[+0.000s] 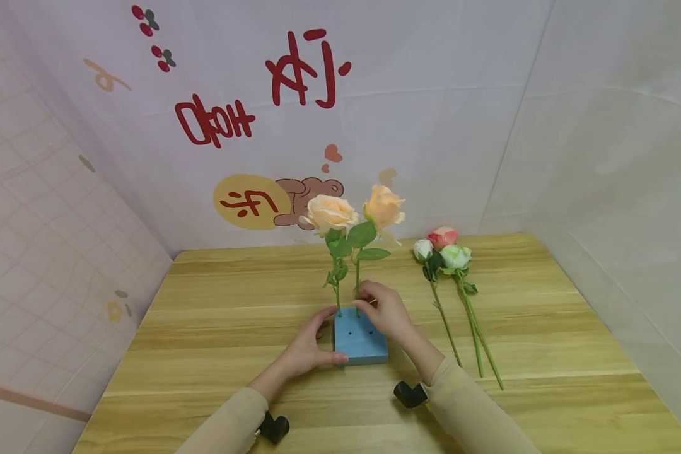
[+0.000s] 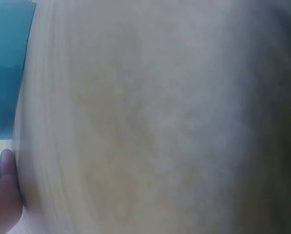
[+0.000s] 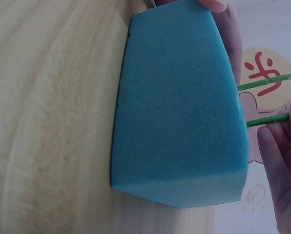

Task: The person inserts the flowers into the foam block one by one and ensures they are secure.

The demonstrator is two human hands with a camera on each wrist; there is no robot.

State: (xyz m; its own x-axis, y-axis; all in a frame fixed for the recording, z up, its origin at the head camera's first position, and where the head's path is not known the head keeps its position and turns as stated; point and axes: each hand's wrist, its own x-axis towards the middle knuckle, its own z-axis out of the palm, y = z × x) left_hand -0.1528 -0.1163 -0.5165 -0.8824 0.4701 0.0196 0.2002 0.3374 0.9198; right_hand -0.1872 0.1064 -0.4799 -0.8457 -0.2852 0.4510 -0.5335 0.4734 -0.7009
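Note:
A blue foam block (image 1: 364,348) with small holes in its top sits on the table. Two peach artificial roses rise from its back part, a left rose (image 1: 330,214) and a right rose (image 1: 383,206). My left hand (image 1: 306,352) grips the block from the left, thumb at the front and fingers toward the back. With thumb and fingers, my right hand (image 1: 387,310) pinches the right rose's green stem (image 3: 275,119) low down, just above the block. In the left wrist view, only the block's end (image 2: 8,73) and part of the hand (image 2: 4,204) show.
Right of the block, a white rose (image 1: 424,249), a pink rose (image 1: 444,236) and a pale green rose (image 1: 456,256) lie on the wooden table (image 1: 232,302), stems toward me. A printed cloth (image 1: 431,94) hangs behind the table's back edge.

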